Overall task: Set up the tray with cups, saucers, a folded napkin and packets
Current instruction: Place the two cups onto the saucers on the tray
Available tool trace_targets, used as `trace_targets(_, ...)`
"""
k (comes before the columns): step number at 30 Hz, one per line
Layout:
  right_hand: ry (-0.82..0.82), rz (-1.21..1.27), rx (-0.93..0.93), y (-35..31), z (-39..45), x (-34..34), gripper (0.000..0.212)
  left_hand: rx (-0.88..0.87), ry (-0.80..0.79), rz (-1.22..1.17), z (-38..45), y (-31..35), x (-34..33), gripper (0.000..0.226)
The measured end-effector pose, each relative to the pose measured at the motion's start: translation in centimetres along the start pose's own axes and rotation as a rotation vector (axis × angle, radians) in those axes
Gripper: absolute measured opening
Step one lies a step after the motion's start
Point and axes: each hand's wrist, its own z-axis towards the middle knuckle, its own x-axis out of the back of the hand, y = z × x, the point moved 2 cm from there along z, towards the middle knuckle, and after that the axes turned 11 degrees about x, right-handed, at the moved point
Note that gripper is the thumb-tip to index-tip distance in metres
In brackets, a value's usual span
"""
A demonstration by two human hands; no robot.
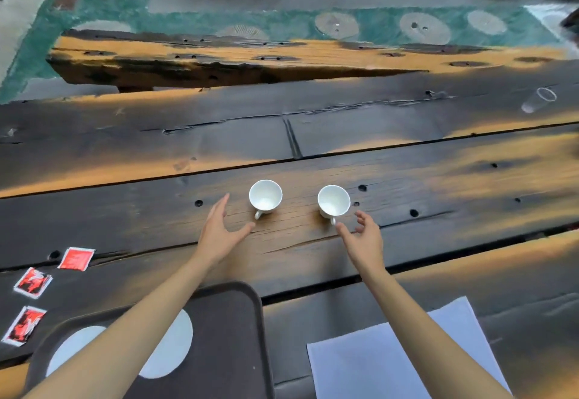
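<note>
Flanking two cups [265, 196] [334, 201], two open hands [221, 231] [365, 235]; three packets [76, 259] [33, 282] [25, 325].

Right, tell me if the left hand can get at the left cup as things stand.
Probably yes. The left hand is open beside the left cup, not touching it, with bare table between them and the handle turned toward the person.

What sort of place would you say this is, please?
Probably a rustic café or tea house: a long weathered plank table with a matching bench, a serving tray, white cups and red packets.
</note>
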Motion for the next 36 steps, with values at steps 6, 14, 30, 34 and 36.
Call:
trace_targets(6, -0.076, 0.027, -0.006, 2.0, 4.9, -1.7, 0.113, 0.058, -0.042, 0.03, 4.9, 1.7, -4.7, 0.115)
trace_targets(14, -0.109, -0.002, 0.077, 3.1, 7.6, -4.3, 0.103, -0.019, 0.0, 0.036, 8.5, 1.1, -7.1, 0.102)
trace_targets(30, -0.089, 0.004, 0.173, 1.2, 1.9, -3.3, 0.082, -0.112, 0.09, -0.078, 3.5, -2.1, -1.4, 0.082)
trace_targets(34, -0.132, 0.015, 0.214, -0.5, -1.0, -3.7, 0.083, -0.103, 0.155, -0.125, -0.1, -3.6, 2.1, 0.082)
trace_targets(36, -0.152, 0.018, 0.235, -1.4, -2.4, -4.2, 0.084, -0.105, 0.184, -0.142, -1.9, -4.5, 3.8, 0.082)
